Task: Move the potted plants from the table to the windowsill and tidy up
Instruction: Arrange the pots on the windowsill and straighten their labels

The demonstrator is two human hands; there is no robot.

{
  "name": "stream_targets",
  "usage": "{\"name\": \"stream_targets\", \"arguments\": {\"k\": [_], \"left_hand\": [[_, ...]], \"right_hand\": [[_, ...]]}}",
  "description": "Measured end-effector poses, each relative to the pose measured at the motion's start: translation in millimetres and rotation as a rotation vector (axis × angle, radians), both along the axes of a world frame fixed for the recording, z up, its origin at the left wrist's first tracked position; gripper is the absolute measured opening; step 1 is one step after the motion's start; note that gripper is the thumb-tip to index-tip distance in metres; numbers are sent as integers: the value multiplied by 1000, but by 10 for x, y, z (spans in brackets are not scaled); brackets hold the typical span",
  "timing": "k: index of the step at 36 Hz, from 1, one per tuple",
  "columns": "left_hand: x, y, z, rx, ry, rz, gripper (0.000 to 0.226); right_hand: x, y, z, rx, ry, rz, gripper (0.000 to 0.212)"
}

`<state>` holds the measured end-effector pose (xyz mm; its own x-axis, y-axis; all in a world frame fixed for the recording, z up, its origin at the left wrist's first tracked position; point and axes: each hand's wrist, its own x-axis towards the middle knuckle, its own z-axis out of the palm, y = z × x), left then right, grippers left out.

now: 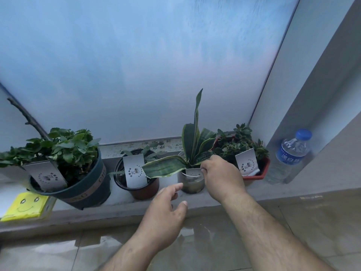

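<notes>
on the far left of the windowsill (pixel 121 214) lies a yellow smiley note (pixel 24 206), then a big dark green pot (pixel 88 184) of leafy plant with a card (pixel 46 176) stuck in it. next comes a small brown pot (pixel 143 189) with its own card (pixel 135 171). all four plants already stand on the sill, so the moving looks done and this seems to be the tidying.

the left hand (pixel 166 210) hovers just short of the clear pot (pixel 192 182), fingers spread and relaxed, holding nothing. the clear pot holds the snake plant (pixel 192 137), one long leaf drooping left over the brown pot's card. the right hand (pixel 220 175) is at the clear pot's rim, fingers curled as if pinching the small white tag (pixel 192 172) there; the exact grip is partly hidden.

to do this well, steady the clear pot low with the left hand before tugging or pushing the tag, since the tall leaves make it top-heavy and it sits near the sill's front edge. keep the pull straight so soil stays put, and mind the drooping leaf.

right of it sits the red tray (pixel 263 171) of succulents with a card (pixel 247 161), then a water bottle (pixel 291 153) against the wall.
</notes>
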<state>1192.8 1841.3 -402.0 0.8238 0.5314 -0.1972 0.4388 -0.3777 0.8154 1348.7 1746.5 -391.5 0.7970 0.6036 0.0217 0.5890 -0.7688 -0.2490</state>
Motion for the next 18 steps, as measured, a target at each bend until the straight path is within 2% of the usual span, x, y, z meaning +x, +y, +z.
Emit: {"name": "stream_targets", "arguments": {"k": [18], "left_hand": [[-84,59,55,31,11,-4,47]], "right_hand": [[0,-45,40,-7,76,-19,25]]}}
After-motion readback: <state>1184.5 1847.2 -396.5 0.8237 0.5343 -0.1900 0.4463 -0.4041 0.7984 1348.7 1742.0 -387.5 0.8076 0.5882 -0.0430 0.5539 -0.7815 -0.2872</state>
